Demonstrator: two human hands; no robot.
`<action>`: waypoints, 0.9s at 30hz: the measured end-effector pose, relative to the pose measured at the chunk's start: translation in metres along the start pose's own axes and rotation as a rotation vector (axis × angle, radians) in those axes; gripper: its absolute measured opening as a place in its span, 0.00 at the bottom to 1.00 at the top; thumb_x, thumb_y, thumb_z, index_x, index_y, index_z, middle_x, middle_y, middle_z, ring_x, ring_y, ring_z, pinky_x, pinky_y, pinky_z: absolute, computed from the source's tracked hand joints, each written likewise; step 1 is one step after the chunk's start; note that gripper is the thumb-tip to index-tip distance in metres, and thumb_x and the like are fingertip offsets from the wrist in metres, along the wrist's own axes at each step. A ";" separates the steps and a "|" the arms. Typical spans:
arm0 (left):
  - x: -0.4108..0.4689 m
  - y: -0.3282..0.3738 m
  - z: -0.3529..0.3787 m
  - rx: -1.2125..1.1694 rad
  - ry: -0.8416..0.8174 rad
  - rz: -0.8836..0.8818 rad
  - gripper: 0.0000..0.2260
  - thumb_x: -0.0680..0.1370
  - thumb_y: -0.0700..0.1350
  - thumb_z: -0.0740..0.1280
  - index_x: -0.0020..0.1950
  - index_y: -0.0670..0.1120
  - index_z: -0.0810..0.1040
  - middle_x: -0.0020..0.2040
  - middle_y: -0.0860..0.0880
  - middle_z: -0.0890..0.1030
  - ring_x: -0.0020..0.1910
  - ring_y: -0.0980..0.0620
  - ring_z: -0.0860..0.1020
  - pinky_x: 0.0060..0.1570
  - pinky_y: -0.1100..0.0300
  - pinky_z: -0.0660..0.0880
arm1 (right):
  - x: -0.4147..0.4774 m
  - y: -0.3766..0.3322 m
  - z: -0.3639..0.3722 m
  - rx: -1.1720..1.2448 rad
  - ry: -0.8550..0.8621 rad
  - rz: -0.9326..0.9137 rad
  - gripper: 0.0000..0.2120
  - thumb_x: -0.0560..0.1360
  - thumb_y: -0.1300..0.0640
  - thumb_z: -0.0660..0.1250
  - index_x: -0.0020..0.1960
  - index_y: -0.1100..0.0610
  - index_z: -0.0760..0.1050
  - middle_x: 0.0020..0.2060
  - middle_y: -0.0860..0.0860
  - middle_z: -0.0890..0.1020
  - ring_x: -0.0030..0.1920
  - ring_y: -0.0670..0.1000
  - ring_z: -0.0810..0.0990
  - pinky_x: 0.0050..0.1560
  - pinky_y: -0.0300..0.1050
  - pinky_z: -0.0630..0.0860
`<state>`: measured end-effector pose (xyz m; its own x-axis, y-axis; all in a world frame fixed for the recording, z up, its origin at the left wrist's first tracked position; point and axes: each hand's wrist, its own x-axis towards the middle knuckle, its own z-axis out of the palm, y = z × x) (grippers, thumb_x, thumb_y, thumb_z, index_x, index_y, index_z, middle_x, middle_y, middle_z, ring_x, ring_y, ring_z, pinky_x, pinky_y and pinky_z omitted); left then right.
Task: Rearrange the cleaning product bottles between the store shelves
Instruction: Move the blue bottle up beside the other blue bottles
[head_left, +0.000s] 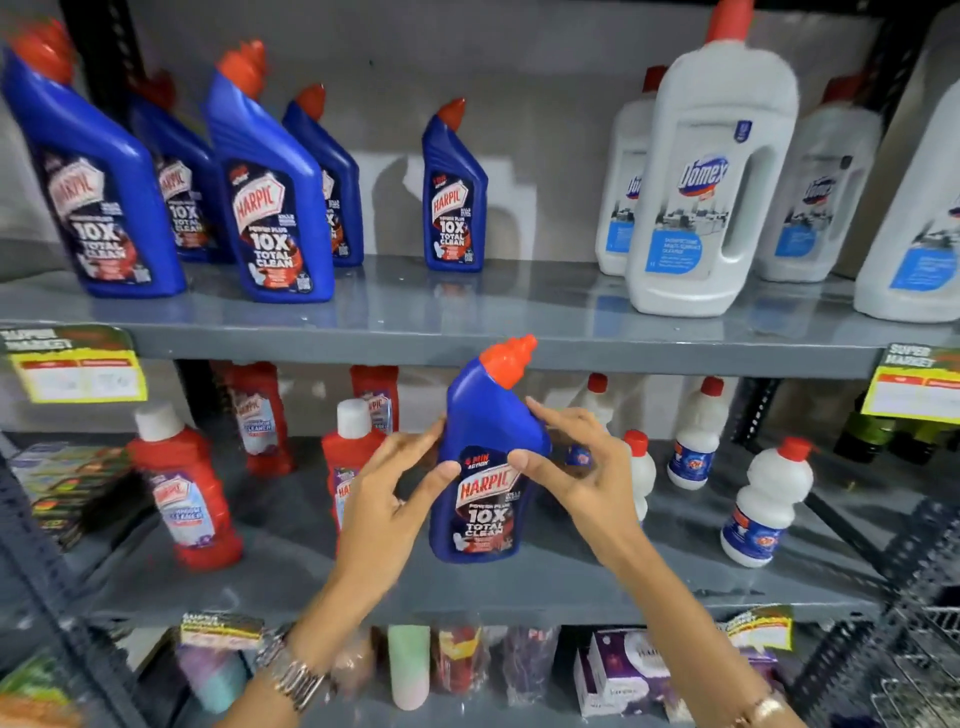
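Head view: a blue bottle (488, 467) with a red cap is held upright in front of the middle shelf (467, 587), pinched between the fingers of the left hand (387, 499) and the right hand (582, 467); thumbs are pressed to its label, other fingers spread. What is inside cannot be told. On the upper shelf (467, 332) five like blue bottles (270, 208) are stood left, white jugs (711, 182) right. Red bottles (187, 483) and small white bottles (763, 504) are stood behind the hands.
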<state>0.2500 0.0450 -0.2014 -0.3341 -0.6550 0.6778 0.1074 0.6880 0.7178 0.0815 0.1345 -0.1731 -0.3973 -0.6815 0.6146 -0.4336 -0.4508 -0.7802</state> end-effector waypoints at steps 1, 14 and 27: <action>0.007 0.011 -0.007 0.005 0.007 0.014 0.15 0.71 0.58 0.68 0.56 0.70 0.72 0.49 0.65 0.78 0.52 0.60 0.78 0.51 0.69 0.73 | 0.005 -0.014 0.002 0.000 0.001 -0.020 0.21 0.63 0.55 0.77 0.53 0.39 0.78 0.47 0.54 0.80 0.46 0.38 0.80 0.46 0.29 0.75; 0.168 0.118 -0.058 -0.125 -0.053 0.019 0.12 0.76 0.45 0.65 0.53 0.63 0.73 0.45 0.59 0.77 0.42 0.65 0.80 0.29 0.63 0.79 | 0.157 -0.131 0.019 0.031 0.004 -0.122 0.18 0.67 0.58 0.76 0.56 0.53 0.80 0.43 0.51 0.84 0.42 0.48 0.84 0.40 0.49 0.83; 0.255 0.051 -0.045 -0.162 -0.106 -0.159 0.19 0.77 0.44 0.64 0.67 0.53 0.69 0.55 0.50 0.75 0.50 0.57 0.76 0.35 0.58 0.80 | 0.244 -0.081 0.035 -0.127 0.039 -0.042 0.21 0.64 0.55 0.78 0.57 0.52 0.80 0.49 0.55 0.83 0.49 0.55 0.83 0.47 0.59 0.83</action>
<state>0.2128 -0.1011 0.0157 -0.4543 -0.7086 0.5399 0.1917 0.5141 0.8360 0.0479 -0.0157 0.0363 -0.4065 -0.6399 0.6521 -0.5482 -0.4002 -0.7344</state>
